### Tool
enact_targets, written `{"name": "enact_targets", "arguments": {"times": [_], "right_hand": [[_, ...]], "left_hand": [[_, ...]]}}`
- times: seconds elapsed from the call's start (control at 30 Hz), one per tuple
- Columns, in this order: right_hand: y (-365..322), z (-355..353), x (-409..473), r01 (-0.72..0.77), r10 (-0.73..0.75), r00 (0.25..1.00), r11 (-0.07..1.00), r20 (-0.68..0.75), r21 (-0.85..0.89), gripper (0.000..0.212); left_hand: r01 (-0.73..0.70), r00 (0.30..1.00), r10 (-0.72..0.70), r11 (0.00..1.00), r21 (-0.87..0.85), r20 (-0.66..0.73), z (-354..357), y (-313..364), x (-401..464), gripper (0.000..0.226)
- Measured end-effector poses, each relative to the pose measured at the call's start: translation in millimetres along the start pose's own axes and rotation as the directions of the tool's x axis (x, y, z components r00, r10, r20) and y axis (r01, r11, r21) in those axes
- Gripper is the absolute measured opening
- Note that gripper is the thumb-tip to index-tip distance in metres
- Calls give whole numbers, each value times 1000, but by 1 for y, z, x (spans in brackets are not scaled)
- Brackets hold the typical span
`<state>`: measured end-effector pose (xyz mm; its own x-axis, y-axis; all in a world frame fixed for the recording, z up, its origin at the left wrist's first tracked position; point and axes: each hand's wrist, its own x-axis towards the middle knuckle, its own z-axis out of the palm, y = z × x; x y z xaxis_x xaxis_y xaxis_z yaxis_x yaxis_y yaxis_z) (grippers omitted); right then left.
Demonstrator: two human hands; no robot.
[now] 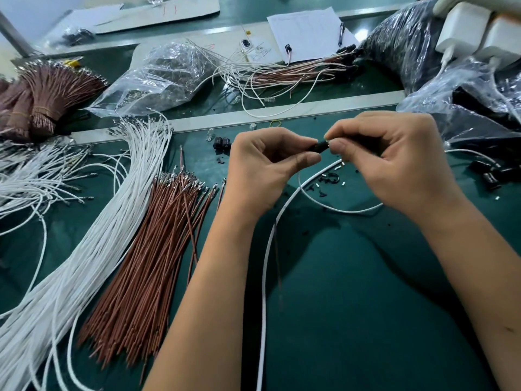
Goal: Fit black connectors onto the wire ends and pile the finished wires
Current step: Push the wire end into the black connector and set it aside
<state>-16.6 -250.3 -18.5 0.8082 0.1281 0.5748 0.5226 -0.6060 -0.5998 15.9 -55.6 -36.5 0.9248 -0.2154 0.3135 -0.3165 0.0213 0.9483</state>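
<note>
While scanning from the left, I log tied bundles of brown wire at the far edge, then a fanned sheaf of white wires and, beside it, a loose stack of brown wires lying on the green tabletop, terminals pointing away from me. Behind these sits a clear plastic bag, and further right a heap of finished wires with black ends. At centre, the left hand pinches one end of a black connector between thumb and forefinger; the right hand pinches the other end, fingers curled. Both hands hold it just above the tabletop. A single white wire trails from under the hands toward me, with a thin brown wire beside it; whether their ends are already seated in the connector is hidden by the fingers. Loose black connectors lie at the right. Judgement: insertion step in hand. Next move likely calls for pushing the terminal fully home, then carrying the piece to the heap.
</note>
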Motion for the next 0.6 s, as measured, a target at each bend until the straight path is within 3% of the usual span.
{"name": "enact_targets", "arguments": {"times": [0.33,0.47,0.6], "right_hand": [[3,8,-2,-170,176,984,925,12,339,12],[4,12,-4,-195,201,979,927,13,321,10],[3,9,-4,-167,165,986,934,34,314,13]], "left_hand": [[-2,998,1,1000,15,63,-6,3,2,22],[-24,999,20,993,117,37,-4,2,2,19],[-1,999,-1,999,50,33,-4,3,0,23]]}}
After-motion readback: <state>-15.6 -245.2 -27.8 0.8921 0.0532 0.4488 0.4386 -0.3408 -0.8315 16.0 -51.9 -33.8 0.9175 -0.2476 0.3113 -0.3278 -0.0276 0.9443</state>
